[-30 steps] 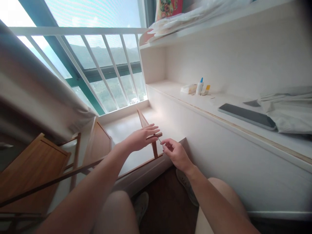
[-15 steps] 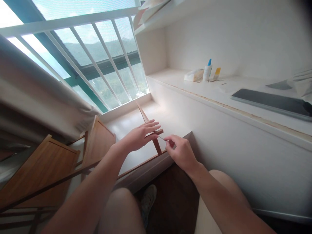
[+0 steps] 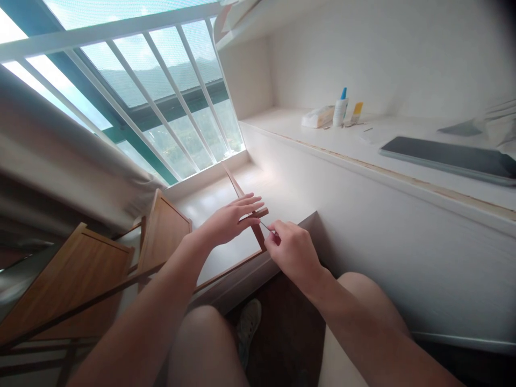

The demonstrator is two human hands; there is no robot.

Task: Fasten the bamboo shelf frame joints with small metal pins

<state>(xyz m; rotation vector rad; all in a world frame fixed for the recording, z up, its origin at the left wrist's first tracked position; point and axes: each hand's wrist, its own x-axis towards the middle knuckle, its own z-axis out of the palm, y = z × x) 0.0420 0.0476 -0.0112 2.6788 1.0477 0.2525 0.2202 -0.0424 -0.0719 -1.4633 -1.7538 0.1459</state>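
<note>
My left hand [image 3: 230, 219] lies flat with fingers stretched out on a thin brown wooden frame [image 3: 241, 194] that rests on the white window ledge [image 3: 209, 207]. My right hand [image 3: 291, 251] is closed in a pinch on a thin metal pin-like tool [image 3: 265, 226], its tip touching the frame's joint just below my left fingertips. The two hands are almost touching. What exactly the tool is cannot be made out.
Brown wooden panels [image 3: 68, 277] lean at the lower left beside a curtain [image 3: 60, 161]. On the white shelf [image 3: 363, 145] at right stand a glue bottle [image 3: 341, 107], a small yellow-capped tube [image 3: 357, 114], a tissue pack [image 3: 318, 116] and a dark tablet [image 3: 447, 160]. White window bars [image 3: 161, 102] rise behind.
The view has tilted down and shifted slightly. My right hand has moved a little left, closer to the frame joint. My left hand stays flat on the frame.
</note>
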